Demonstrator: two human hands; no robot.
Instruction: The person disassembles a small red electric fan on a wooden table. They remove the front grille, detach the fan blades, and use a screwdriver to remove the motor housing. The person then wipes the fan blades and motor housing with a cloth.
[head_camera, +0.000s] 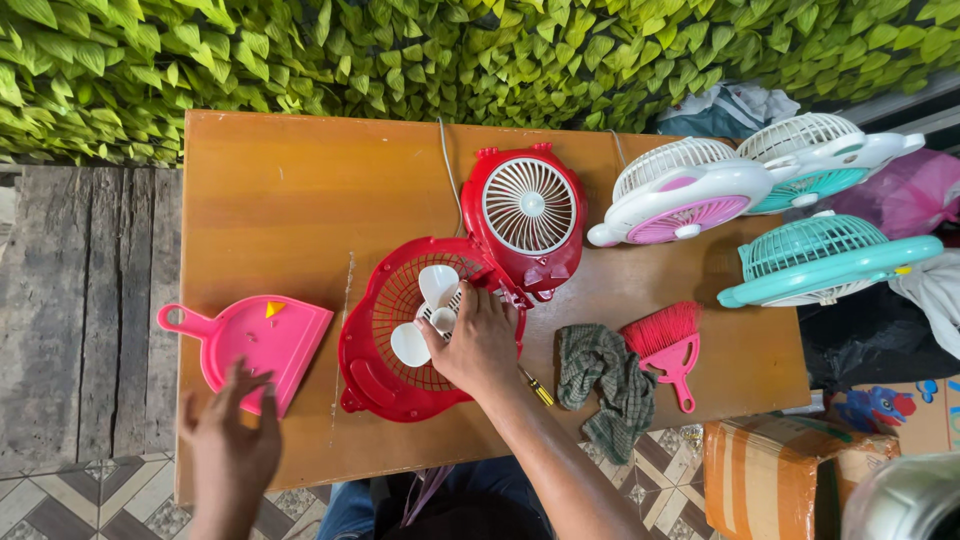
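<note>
Wooden surface (290, 190) crowded; spare fans at far right overhang edge, nudge could tip them off.

Opened red fan (460, 300) mid-surface: rear housing up top, front grille half below, both joined at hinge side. Twist there could strain joint.

Pink dustpan (262, 340) at left, near edge. Left hand (232, 440) over its lip, fingers spread, blurred; careless sweep might push it off.

Right hand (480, 345) on grille, fingers pinching white blade (432, 312); thin vanes could snap under hard pull.

Screwdriver (535, 388) half-hidden under wrist, may roll.

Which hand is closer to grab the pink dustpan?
Left. The left hand already touches the near edge of the pink dustpan. The right hand is busy on the white blades inside the red fan.
</note>
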